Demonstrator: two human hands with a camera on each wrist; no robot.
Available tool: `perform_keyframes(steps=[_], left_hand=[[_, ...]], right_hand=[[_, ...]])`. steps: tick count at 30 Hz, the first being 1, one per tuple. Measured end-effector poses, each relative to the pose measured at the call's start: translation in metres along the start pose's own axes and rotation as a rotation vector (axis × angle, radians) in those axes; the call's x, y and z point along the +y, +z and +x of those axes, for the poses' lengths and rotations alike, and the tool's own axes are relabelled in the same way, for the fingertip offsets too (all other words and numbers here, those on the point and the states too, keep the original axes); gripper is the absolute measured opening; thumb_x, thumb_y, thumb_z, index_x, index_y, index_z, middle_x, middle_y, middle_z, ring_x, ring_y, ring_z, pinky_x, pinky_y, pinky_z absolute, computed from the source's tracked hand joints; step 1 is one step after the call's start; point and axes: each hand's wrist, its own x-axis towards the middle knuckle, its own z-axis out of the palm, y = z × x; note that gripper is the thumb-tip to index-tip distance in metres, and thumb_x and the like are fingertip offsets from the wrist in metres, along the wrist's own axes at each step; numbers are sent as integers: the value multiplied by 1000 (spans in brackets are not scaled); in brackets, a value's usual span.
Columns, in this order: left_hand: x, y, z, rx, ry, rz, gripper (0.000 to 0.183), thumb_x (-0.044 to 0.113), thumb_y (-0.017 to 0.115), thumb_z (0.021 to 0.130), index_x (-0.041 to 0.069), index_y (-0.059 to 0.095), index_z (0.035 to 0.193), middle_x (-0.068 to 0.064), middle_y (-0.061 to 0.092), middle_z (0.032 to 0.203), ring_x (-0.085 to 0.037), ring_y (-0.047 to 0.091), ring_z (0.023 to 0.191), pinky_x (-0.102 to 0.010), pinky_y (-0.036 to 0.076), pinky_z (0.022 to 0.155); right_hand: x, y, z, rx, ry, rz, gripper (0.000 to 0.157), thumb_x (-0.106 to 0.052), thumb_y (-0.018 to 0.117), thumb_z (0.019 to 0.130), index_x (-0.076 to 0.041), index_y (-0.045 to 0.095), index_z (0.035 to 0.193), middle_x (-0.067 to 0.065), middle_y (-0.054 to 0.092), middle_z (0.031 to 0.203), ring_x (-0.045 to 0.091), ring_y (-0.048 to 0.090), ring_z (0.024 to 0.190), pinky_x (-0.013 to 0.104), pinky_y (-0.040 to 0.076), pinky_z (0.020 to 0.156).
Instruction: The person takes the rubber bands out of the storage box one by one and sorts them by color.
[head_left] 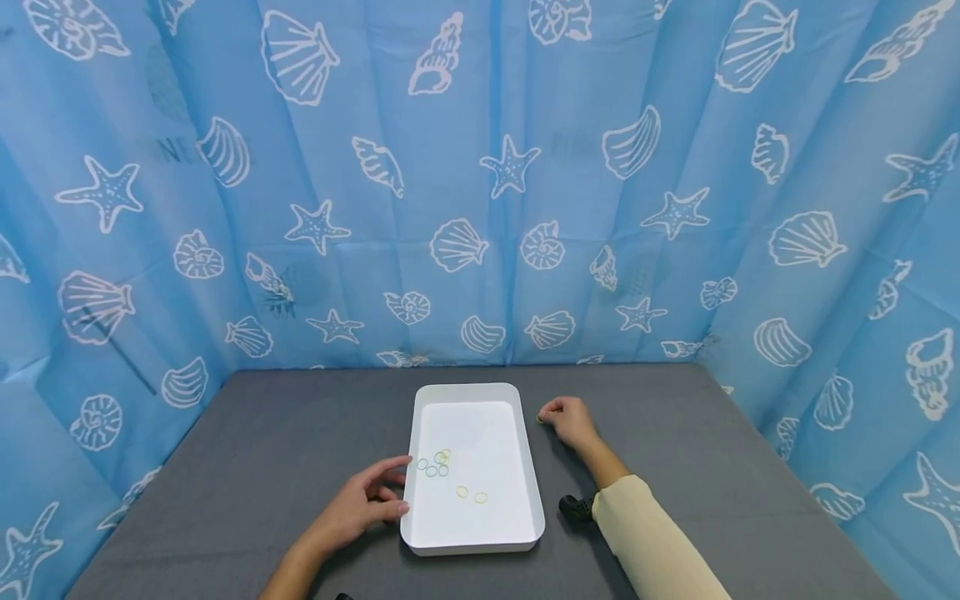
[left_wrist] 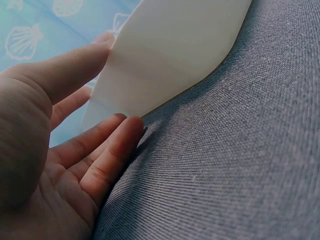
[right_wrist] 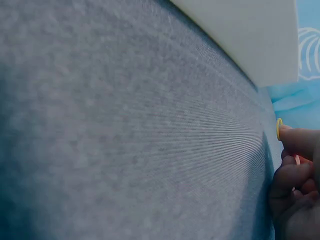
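My right hand [head_left: 572, 421] is to the right of the white tray [head_left: 531, 483], low over the grey cloth. Between its fingertips it pinches a small yellow ring [right_wrist: 279, 129], seen edge-on in the right wrist view; the other fingers curl in below. On the tray's left side, my left hand [head_left: 367, 502] touches the rim and wall with loosely bent, spread fingers. Inside the tray, several thin green rings [head_left: 432, 477] lie in a loose cluster at the left, with yellow among them. Two yellow rings [head_left: 481, 503] lie apart, nearer the tray's front.
A grey cloth [head_left: 315, 433] covers the table. Behind and at both sides hangs a blue curtain [head_left: 465, 308] with white shells and starfish. A black device [head_left: 576, 508] sits at the right wrist, by the cream sleeve [head_left: 652, 533].
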Motion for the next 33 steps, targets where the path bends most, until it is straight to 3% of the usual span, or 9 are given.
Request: perform_keyframes(steps=[9, 19, 26, 33], left_hand=[[0, 2, 0, -1, 0, -15, 60, 16, 66, 76, 13, 38, 129, -18, 50, 108, -26, 56, 78, -36, 47, 61], [2, 3, -1, 3, 30, -14, 61, 13, 65, 77, 8, 36, 130, -21, 50, 107, -25, 56, 76, -35, 47, 60], [-2, 1, 0, 7, -2, -12, 60, 16, 66, 76, 12, 38, 130, -18, 50, 107, -25, 56, 76, -35, 47, 61], [-3, 2, 1, 5, 4, -12, 60, 14, 65, 76, 10, 38, 129, -20, 50, 107, -25, 57, 76, -35, 48, 60]], right_hand=[[4, 0, 8, -6, 25, -143, 9, -14, 64, 77, -8, 64, 70, 0, 58, 68, 15, 48, 59, 31, 39, 58], [0, 0, 10, -1, 56, -139, 10, -12, 63, 78, -7, 64, 70, 0, 60, 70, 15, 50, 61, 31, 40, 58], [-1, -1, 7, 22, 47, -128, 8, -12, 66, 75, -6, 65, 71, 1, 59, 68, 15, 49, 60, 30, 38, 57], [-6, -5, -1, 35, 27, -103, 8, -13, 67, 74, -5, 66, 73, 1, 59, 66, 14, 47, 57, 28, 37, 52]])
